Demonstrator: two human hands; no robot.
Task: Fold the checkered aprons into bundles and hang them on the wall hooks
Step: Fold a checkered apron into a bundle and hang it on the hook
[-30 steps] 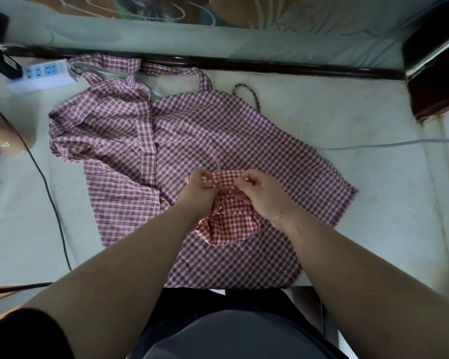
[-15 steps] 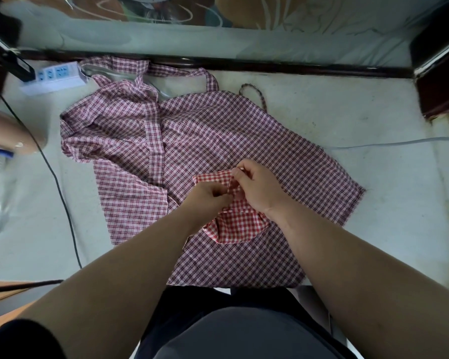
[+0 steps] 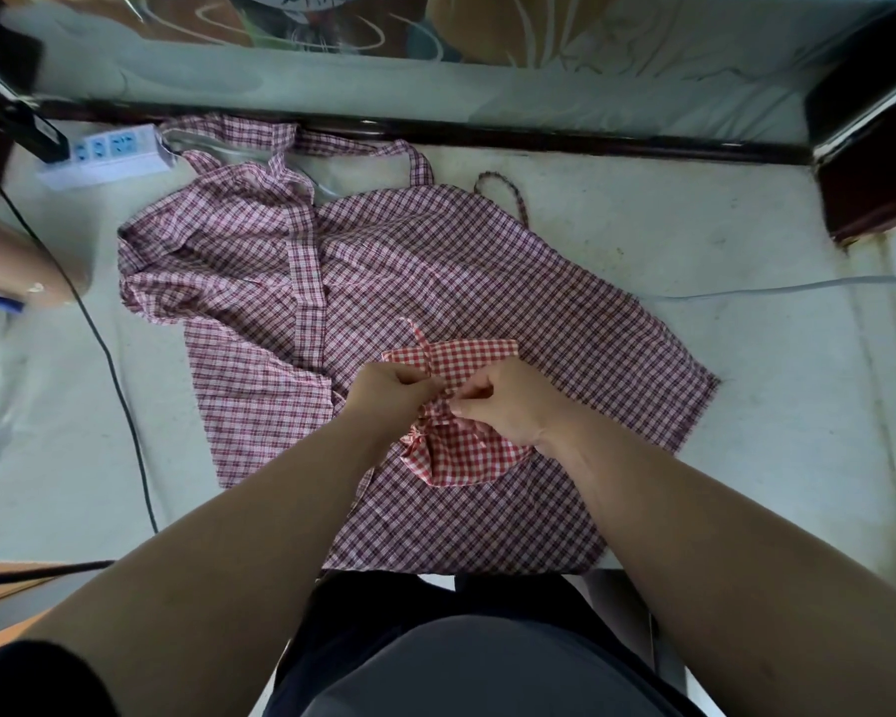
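Observation:
A small folded bundle of bright red-and-white checkered apron (image 3: 459,447) lies on top of a larger, darker checkered apron (image 3: 435,282) spread flat on the pale surface. A thin strap crosses the bundle's upper part. My left hand (image 3: 391,393) pinches the strap at the bundle's middle. My right hand (image 3: 508,401) sits right beside it, fingers curled and pinching the strap and cloth there. More checkered fabric with straps (image 3: 249,142) is bunched at the far left of the spread apron. No wall hooks are in view.
A white power strip (image 3: 107,152) sits at the far left, a black cable (image 3: 120,385) running down from it. A dark wooden rail (image 3: 539,139) borders the far edge, with a dark post (image 3: 870,147) at right. Another person's arm (image 3: 27,266) shows at left. A grey cord (image 3: 797,288) lies right.
Both hands stayed together over the red bundle, working the strap. The strap now lies crossed over the bundle's top, and the hands sit slightly lower on the bundle's middle.

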